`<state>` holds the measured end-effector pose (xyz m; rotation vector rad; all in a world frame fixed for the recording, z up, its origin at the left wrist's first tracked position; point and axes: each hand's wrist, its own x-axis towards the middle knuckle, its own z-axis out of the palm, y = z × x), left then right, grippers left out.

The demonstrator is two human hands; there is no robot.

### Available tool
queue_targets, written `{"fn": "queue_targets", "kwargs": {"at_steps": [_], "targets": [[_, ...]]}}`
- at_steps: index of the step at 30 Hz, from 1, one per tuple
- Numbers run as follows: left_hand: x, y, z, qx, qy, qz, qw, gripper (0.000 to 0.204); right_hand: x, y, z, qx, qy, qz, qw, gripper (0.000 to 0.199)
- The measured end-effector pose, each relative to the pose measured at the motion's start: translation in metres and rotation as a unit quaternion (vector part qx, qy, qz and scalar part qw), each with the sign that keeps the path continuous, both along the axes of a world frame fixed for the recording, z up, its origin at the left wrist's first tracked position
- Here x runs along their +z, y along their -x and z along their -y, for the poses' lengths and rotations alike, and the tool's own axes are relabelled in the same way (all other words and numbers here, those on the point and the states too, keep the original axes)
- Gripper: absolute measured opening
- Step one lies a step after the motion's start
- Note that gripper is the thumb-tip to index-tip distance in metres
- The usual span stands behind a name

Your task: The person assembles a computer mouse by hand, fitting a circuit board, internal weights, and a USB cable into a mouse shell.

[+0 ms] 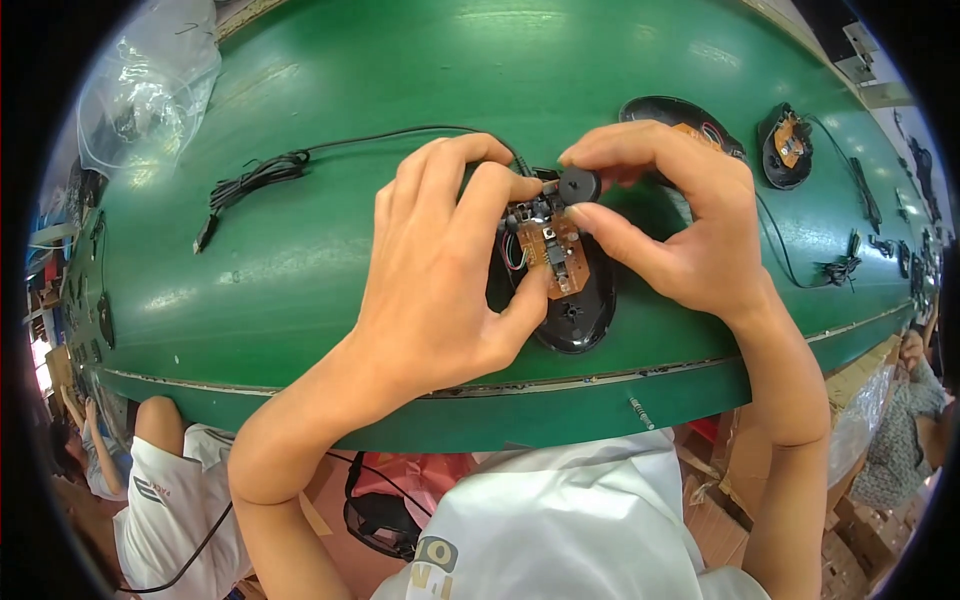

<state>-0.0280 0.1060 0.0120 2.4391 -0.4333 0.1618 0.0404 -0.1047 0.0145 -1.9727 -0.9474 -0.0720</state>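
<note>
In the head view, my left fingers curl half closed around an open mouse shell — thumb against its brown board. My right fingers pinch a black wheel over its front end. The board already lies inside; the wheel looks unseated — no cover on. Beyond my right fingers, another shell holds a board; far left, a clear bag's contents are indistinct.
</note>
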Motion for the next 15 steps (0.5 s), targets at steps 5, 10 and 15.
{"fn": "queue_targets", "kwargs": {"at_steps": [5, 10, 15], "targets": [[0.0018, -0.0020, -0.0053, -0.008, 0.004, -0.008, 1.000, 0.046, 0.0059, 0.0055, -0.0019, 0.035, 0.005, 0.005, 0.999, 0.031], [0.0058, -0.0073, -0.0099, -0.017, 0.027, -0.045, 0.998, 0.048, 0.0070, 0.0082, -0.0020, 0.017, 0.005, 0.019, 1.000, 0.029], [0.0029, -0.0078, -0.0081, -0.014, 0.025, -0.034, 0.999, 0.046, 0.0033, 0.0087, -0.0074, -0.003, 0.017, 0.049, 0.999, 0.029]]}}
